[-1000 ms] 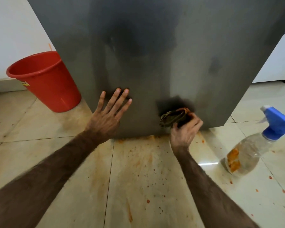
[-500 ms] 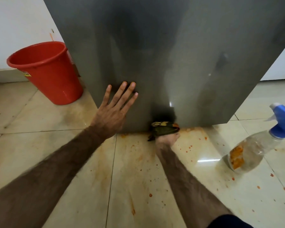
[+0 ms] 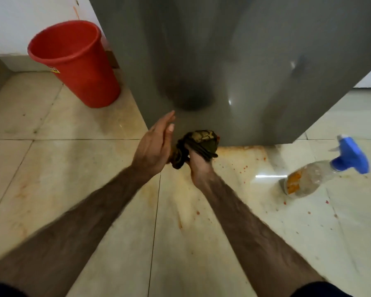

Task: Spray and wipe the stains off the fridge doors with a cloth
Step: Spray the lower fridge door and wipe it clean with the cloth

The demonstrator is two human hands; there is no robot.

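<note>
The grey fridge door fills the top of the view, its lower edge just above the floor. My right hand grips a bunched dark green cloth in front of the door's bottom edge. My left hand is beside it on the left, off the door, fingers straight, its palm turned toward the cloth's hanging end. A clear spray bottle with a blue trigger head and orange label stands on the floor to the right.
A red bucket stands on the floor left of the fridge, against a white wall. The pale tiled floor carries orange smears and red spots below the door and toward the bottle.
My left hand came off the fridge door and moved down to the cloth. My right hand drew the cloth back from the door's bottom edge. The view tilted down.
</note>
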